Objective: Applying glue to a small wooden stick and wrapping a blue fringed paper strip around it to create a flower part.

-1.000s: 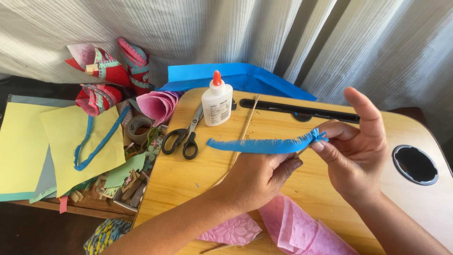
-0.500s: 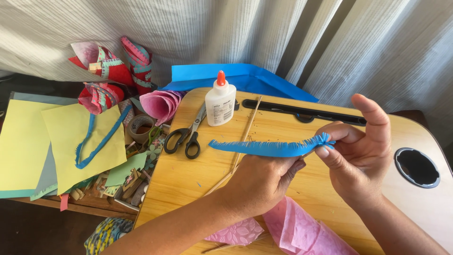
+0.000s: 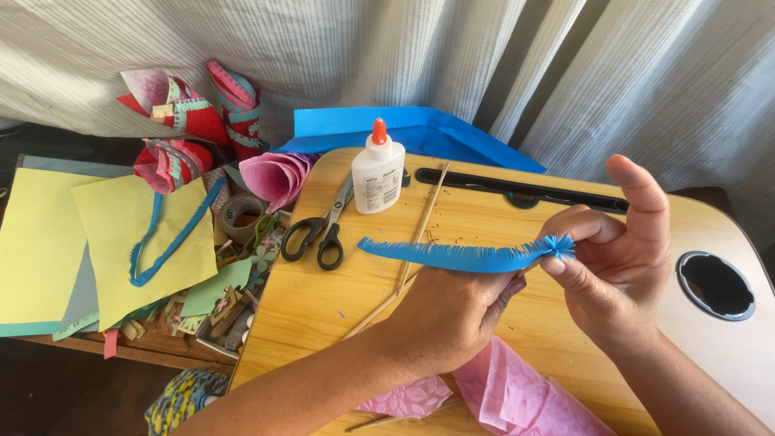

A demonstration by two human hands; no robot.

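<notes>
Fringed blue paper strip hangs above the middle of the wooden surface, lower than a second ago. Right hand pinches its curled end; left hand pinches it beneath, so the rolling has tightened.

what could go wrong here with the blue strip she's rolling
The fringed blue strip is thin paper; a hard pull by the right hand could tear it. The rolled tip may unwind if those fingers slacken. The loose tail hangs over the skewers near the glue bottle and might snag or knock them.
</notes>
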